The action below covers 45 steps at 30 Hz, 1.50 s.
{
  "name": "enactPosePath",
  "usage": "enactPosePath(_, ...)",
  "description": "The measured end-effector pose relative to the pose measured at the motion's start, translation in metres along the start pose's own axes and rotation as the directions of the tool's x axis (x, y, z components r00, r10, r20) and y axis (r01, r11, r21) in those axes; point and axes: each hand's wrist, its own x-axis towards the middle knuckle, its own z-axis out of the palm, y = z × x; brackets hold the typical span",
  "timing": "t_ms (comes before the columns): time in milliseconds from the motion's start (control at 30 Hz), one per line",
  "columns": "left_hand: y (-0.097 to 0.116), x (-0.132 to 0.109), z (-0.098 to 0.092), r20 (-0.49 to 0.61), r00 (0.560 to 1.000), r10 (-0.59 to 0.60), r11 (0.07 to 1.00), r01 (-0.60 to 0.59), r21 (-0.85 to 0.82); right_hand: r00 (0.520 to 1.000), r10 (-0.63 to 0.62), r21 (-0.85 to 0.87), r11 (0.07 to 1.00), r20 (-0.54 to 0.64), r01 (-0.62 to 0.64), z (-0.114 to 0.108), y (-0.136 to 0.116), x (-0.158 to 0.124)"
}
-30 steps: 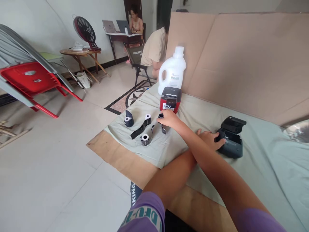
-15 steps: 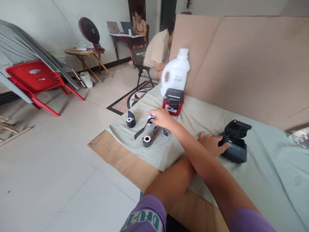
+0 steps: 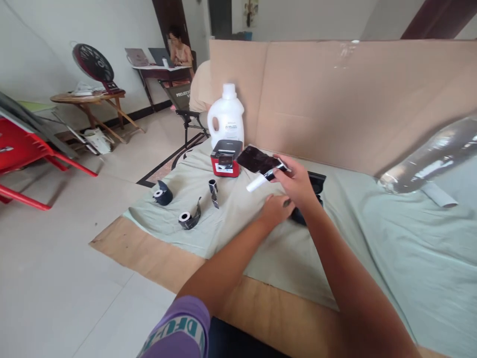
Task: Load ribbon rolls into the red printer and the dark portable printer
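My right hand [image 3: 297, 183] grips a black film roll [image 3: 269, 171] with a white core, raised above the cloth. A loose flap of its shiny film hangs out toward the left. Just below, my left hand [image 3: 276, 211] holds the near left side of a black label printer [image 3: 299, 217]. My right hand and forearm cover much of that printer, and some of my left fingers are hidden. Farther left on the cloth lie a dark roll [image 3: 163, 194], a second black roll [image 3: 190, 220] with a loose tail, and a narrow black roll [image 3: 213, 188] standing up.
A red and black printer [image 3: 225, 159] stands before a white jug [image 3: 228, 117]. Behind rises a cardboard panel [image 3: 316, 94]. Clear plastic wrap [image 3: 421, 161] and a white tube [image 3: 439, 194] lie at right. Two people sit beyond the green cloth [image 3: 421, 248].
My right hand has lifted the film roll off the cloth and carried it right, close to the black printer. My left hand stays at that printer. The view has turned right.
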Motion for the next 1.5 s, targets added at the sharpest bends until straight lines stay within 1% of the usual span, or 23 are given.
enactPosePath(67,0.000,0.005,-0.003,-0.077,0.996,-0.050,0.979,0.033,-0.203,0.997,0.011,-0.038,0.999,-0.083,-0.014,-0.032,0.007,-0.003)
enactPosePath(100,0.000,0.008,-0.005,-0.115,0.989,-0.096,0.932,0.048,-0.358,0.993,0.017,-0.056,0.998,-0.117,-0.024,-0.044,0.011,-0.006)
enactPosePath(167,0.000,0.015,-0.010,-0.130,0.971,-0.203,0.767,0.075,-0.637,0.987,0.014,-0.103,0.994,-0.163,-0.031,-0.055,0.019,-0.012)
enactPosePath(200,-0.001,0.018,-0.013,-0.109,0.968,-0.225,0.694,0.080,-0.715,0.989,0.001,-0.143,0.989,-0.151,-0.023,-0.054,0.024,-0.016)
enactPosePath(233,-0.001,0.020,-0.016,-0.086,0.973,-0.215,0.664,0.081,-0.743,0.993,-0.016,-0.192,0.981,-0.114,-0.006,-0.049,0.027,-0.020)
enactPosePath(300,-0.002,0.022,-0.021,-0.074,0.981,-0.179,0.668,0.066,-0.741,0.999,-0.051,-0.292,0.955,0.005,0.050,-0.032,0.033,-0.029)
enactPosePath(367,-0.004,0.021,-0.027,-0.094,0.987,-0.131,0.672,0.019,-0.740,0.996,-0.050,-0.342,0.937,0.077,0.074,-0.014,0.038,-0.037)
enactPosePath(433,-0.008,0.018,-0.032,-0.112,0.989,-0.102,0.664,-0.016,-0.747,0.995,0.000,-0.329,0.944,0.095,0.031,-0.001,0.044,-0.042)
enactPosePath(500,-0.012,0.015,-0.036,-0.097,0.991,-0.097,0.669,-0.007,-0.743,0.993,0.060,-0.256,0.966,0.105,-0.032,0.003,0.049,-0.043)
enactPosePath(567,-0.015,0.012,-0.039,-0.066,0.992,-0.109,0.666,0.023,-0.746,0.992,0.092,-0.137,0.987,0.086,-0.080,0.002,0.055,-0.041)
enactPosePath(667,-0.013,0.009,-0.039,-0.015,0.993,-0.117,0.619,0.061,-0.783,0.985,0.168,0.055,0.984,0.051,-0.171,-0.005,0.057,-0.035)
enactPosePath(767,-0.006,0.007,-0.031,0.034,0.989,-0.142,0.507,0.102,-0.856,0.958,0.278,0.167,0.943,0.077,-0.287,-0.013,0.051,-0.032)
enactPosePath(833,-0.001,0.006,-0.022,0.057,0.987,-0.150,0.372,0.109,-0.922,0.925,0.371,0.177,0.908,0.083,-0.380,-0.020,0.044,-0.032)
enactPosePath(900,0.003,0.005,-0.013,0.074,0.990,-0.117,0.256,0.102,-0.961,0.866,0.494,0.161,0.851,0.076,-0.500,-0.029,0.038,-0.031)
enactPosePath(967,0.004,0.003,-0.007,0.085,0.994,-0.073,0.208,0.098,-0.973,0.812,0.581,0.135,0.802,0.049,-0.582,-0.044,0.033,-0.028)
enactPosePath(1033,0.002,0.002,-0.003,0.083,0.996,-0.046,0.211,0.090,-0.973,0.819,0.574,0.088,0.816,0.000,-0.572,-0.063,0.031,-0.025)
enactPosePath(1100,-0.001,0.001,-0.001,0.080,0.997,-0.011,0.257,0.080,-0.963,0.870,0.489,0.005,0.872,-0.061,-0.490,-0.086,0.031,-0.022)
enactPosePath(1167,-0.005,0.000,0.000,0.093,0.995,0.039,0.342,0.074,-0.937,0.915,0.388,-0.122,0.908,-0.111,-0.400,-0.108,0.035,-0.021)
enactPosePath(1233,-0.008,-0.001,0.001,0.110,0.991,0.082,0.454,0.061,-0.889,0.938,0.327,-0.285,0.894,-0.110,-0.345,-0.125,0.044,-0.022)
enactPosePath(1300,-0.010,-0.002,0.001,0.113,0.985,0.128,0.577,0.018,-0.816,0.950,0.309,-0.429,0.852,-0.051,-0.300,-0.133,0.054,-0.022)
enactPosePath(1367,-0.009,-0.004,0.002,0.093,0.977,0.192,0.690,-0.067,-0.721,0.956,0.293,-0.516,0.822,0.018,-0.242,-0.135,0.065,-0.022)
enactPosePath(1433,-0.008,-0.005,0.004,0.073,0.963,0.259,0.766,-0.159,-0.623,0.965,0.254,-0.571,0.802,0.060,-0.176,-0.134,0.075,-0.022)
enactPosePath(1500,-0.007,-0.007,0.005,0.065,0.947,0.316,0.809,-0.233,-0.539,0.973,0.215,-0.618,0.777,0.081,-0.121,-0.133,0.081,-0.021)
